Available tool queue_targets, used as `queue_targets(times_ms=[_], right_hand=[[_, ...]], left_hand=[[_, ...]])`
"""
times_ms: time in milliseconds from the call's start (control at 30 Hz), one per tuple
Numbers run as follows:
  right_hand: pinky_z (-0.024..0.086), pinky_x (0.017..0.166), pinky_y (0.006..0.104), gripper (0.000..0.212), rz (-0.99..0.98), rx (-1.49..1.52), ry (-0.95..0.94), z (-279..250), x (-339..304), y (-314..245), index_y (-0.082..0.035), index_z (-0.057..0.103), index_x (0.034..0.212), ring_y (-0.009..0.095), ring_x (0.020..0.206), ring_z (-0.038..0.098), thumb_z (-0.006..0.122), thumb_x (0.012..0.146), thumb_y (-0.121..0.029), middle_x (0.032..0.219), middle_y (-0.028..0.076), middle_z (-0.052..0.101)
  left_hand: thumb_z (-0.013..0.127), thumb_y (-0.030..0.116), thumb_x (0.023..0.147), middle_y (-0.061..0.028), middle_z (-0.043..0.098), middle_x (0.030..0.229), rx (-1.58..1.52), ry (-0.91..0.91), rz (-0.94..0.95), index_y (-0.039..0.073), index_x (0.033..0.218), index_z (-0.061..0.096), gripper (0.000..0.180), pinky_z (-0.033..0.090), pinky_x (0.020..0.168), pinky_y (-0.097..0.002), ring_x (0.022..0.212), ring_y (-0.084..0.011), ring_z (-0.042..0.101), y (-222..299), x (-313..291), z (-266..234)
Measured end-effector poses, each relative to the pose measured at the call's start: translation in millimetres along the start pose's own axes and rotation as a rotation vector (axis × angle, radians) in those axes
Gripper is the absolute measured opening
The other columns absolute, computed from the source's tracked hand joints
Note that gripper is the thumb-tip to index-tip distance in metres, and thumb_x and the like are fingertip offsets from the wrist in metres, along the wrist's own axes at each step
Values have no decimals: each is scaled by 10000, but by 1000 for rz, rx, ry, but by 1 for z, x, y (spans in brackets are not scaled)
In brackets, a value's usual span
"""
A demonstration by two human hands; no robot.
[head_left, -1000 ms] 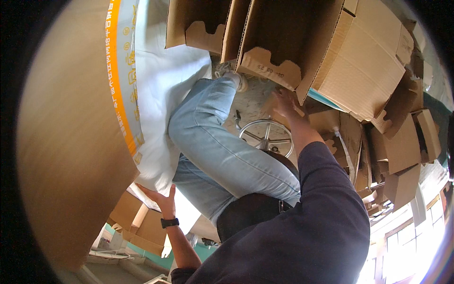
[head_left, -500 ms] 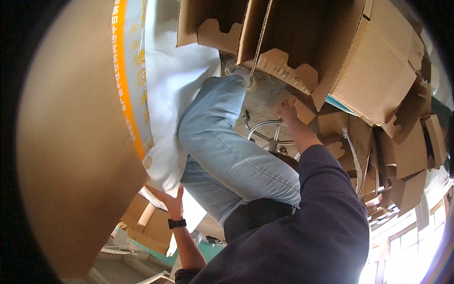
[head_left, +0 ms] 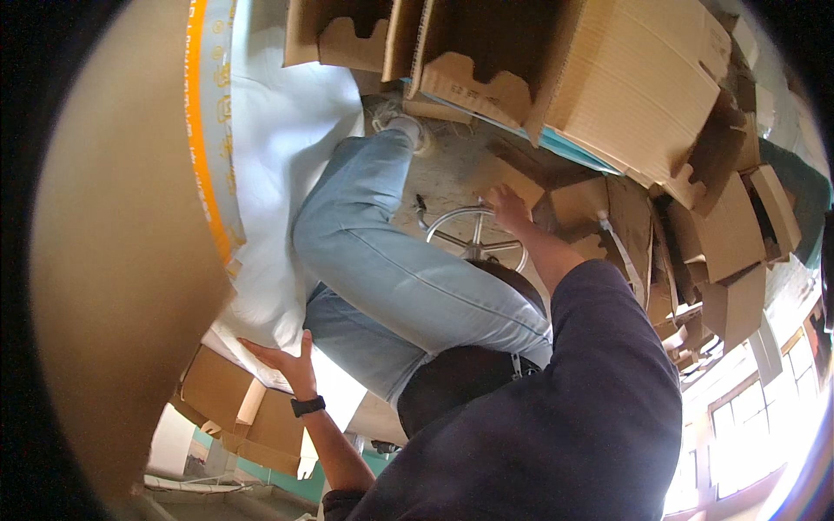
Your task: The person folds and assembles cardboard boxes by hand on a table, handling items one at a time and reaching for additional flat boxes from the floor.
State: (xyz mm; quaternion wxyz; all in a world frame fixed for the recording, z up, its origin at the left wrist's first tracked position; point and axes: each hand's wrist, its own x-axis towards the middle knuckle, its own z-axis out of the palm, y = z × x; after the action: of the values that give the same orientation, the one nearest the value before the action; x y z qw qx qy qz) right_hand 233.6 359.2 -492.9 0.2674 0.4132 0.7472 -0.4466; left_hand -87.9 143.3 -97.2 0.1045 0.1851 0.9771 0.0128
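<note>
My left hand [head_left: 282, 358], with a black watch on the wrist, lies flat with spread fingers against the lower edge of a large white sheet with an orange stripe [head_left: 261, 174]. That sheet backs a big brown cardboard panel [head_left: 113, 260] at the left. My right hand [head_left: 506, 207], on a dark-sleeved arm, reaches past my jeans-clad leg [head_left: 391, 269] to a flat brown cardboard piece [head_left: 517, 176] on the floor. Its fingertips touch the piece, and their grip is hidden. A round metal stool footring [head_left: 473, 236] sits just under that hand.
Several open cardboard boxes [head_left: 625, 78] and folded flaps [head_left: 730, 234] crowd the top and right. A pale speckled floor [head_left: 443, 165] shows between them. More flat cardboard [head_left: 252, 417] lies at the lower left. Bright windows [head_left: 738, 425] are at the lower right.
My right hand has stayed stretched toward the floor cardboard beside the stool ring. My left hand has stayed on the white sheet. The view has shifted slightly.
</note>
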Motion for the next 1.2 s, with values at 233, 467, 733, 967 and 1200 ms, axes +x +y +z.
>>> queue_targets(times_ms=[233, 467, 733, 967, 1200], right_hand=[[376, 1003, 407, 571, 571, 100, 74, -40, -32, 81, -76, 367, 1337, 309, 1244, 396, 553, 814, -210, 1394, 125, 356], [279, 1064, 456, 676, 396, -329, -229, -66, -16, 111, -104, 246, 1414, 251, 1333, 281, 534, 809, -194, 1457, 93, 268], [210, 1079, 513, 747, 370, -325, -273, -56, 6, 115, -129, 251, 1416, 248, 1347, 251, 586, 758, -243, 1462, 120, 251], [216, 1069, 536, 890, 69, 215, 87, -12, 42, 74, -129, 234, 1418, 285, 1366, 194, 669, 670, -336, 1493, 141, 144], [156, 1110, 453, 874, 72, 90, -284, 17, -6, 12, -156, 162, 1449, 270, 1387, 149, 618, 720, -314, 1493, 146, 169]], left_hand=[[791, 422, 633, -267, 16, 1467, 96, 10, 25, -22, 1415, -54, 1235, 93, 1119, -479, 1364, -377, 97, -16, 2, 2], [804, 317, 623, -253, 8, 1468, -2, -21, -33, -11, 1416, -61, 1219, 70, 1117, -472, 1360, -372, 91, 3, 3, 0], [780, 369, 678, -253, -20, 1467, 14, -100, -64, -32, 1405, -90, 1203, 66, 1117, -460, 1359, -352, 74, 4, 3, -6], [780, 337, 687, -250, -35, 1469, 64, -97, -51, -32, 1405, -89, 1186, 46, 1117, -452, 1366, -334, 43, 3, 10, -6], [807, 207, 627, -224, -17, 1477, 34, -42, -20, -2, 1418, -70, 1199, 58, 1121, -439, 1360, -337, 80, 11, 12, -2]])
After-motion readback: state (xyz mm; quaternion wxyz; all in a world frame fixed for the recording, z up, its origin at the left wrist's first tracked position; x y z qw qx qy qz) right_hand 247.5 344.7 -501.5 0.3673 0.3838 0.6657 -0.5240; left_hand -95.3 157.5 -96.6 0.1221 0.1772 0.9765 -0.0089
